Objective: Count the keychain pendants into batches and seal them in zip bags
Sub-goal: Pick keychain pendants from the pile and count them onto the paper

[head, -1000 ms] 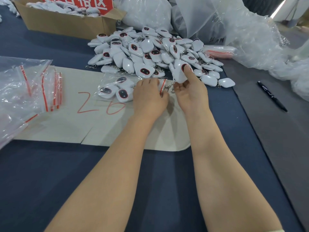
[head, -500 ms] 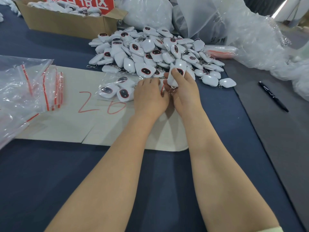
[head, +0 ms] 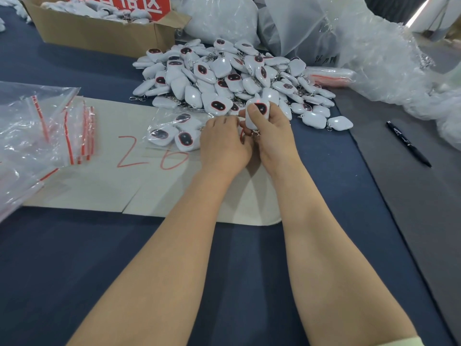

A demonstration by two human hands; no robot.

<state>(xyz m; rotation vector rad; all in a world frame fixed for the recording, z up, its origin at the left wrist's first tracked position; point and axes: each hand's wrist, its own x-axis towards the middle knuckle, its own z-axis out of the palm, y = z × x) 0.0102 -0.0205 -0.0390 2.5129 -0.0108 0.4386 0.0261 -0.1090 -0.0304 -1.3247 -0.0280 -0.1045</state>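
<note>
A heap of white keychain pendants [head: 224, 73] with dark red-rimmed faces lies at the back middle of the table. A clear zip bag [head: 174, 131] with several pendants inside lies on a beige card [head: 99, 181] marked "26" in red. My left hand [head: 224, 143] holds the bag's red-striped mouth, fingers curled. My right hand [head: 272, 136] grips one white pendant [head: 258, 112] upright at that mouth, its metal clasp hanging below.
A stack of empty zip bags [head: 47, 131] lies at the left. A cardboard box [head: 104, 31] with more pendants stands at the back left. Large crumpled plastic bags [head: 361, 46] fill the back right. A black pen [head: 407, 143] lies on the grey mat at the right.
My right hand brought a pendant from the heap's edge down to the bag's mouth and turned its dark face toward me. The left hand stayed on the bag.
</note>
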